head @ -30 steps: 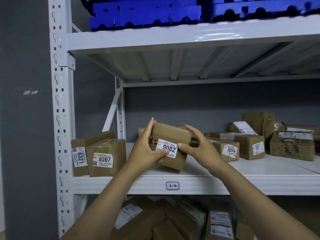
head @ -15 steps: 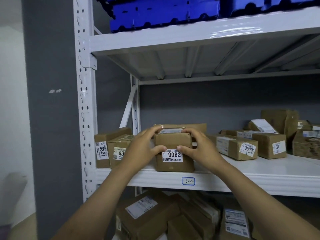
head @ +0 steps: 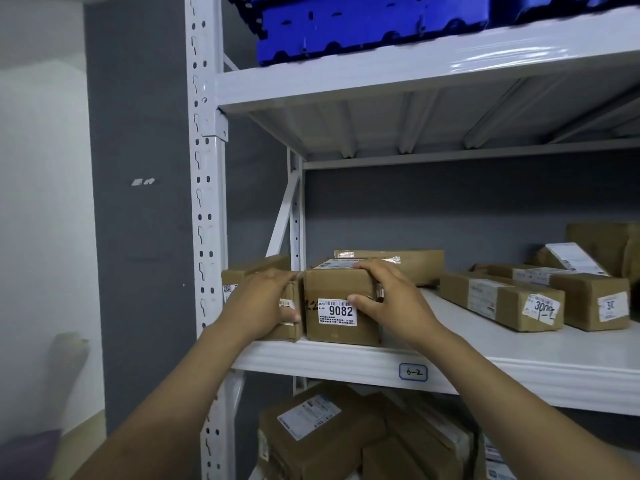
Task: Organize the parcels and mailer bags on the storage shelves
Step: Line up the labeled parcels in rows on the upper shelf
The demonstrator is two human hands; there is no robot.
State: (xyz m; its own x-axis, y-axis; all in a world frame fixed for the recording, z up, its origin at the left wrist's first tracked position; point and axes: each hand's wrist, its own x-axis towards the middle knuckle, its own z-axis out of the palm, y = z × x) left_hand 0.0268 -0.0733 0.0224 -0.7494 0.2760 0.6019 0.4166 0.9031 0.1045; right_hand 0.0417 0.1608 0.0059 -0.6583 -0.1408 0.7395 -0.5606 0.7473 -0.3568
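Standing at the front edge of the middle shelf point(head: 346, 358), close to its left end, parcel 9082 point(head: 332, 289) is gripped by the right hand point(head: 394, 299). The fingers are curled over the parcel's top at its right side, and the thumb is pressed on the front face just beside the white label point(head: 337, 312), on which the number 9082 can be read. The parcel's underside is set on the shelf, with its front face turned outward.

The left hand point(head: 259, 303) is laid on the neighbouring box point(head: 290, 331), which stands just left of the parcel at the front left corner of the shelf. Its fingers are stretched fairly straight across the box's upper front edge and nothing is clasped. The two boxes are set side by side; whether they touch cannot be told.

A flat box point(head: 415, 265) is seen behind the parcel, toward the back edge. Two long cartons point(head: 502, 299) are laid further right along the shelf, well apart from the parcel. A shelf tag point(head: 412, 372) marked 6-2 is fixed to the front edge, below and to the right of the parcel. Blue crates point(head: 346, 29) are stored on the shelf above, and brown parcels point(head: 311, 438) are piled on the level below.
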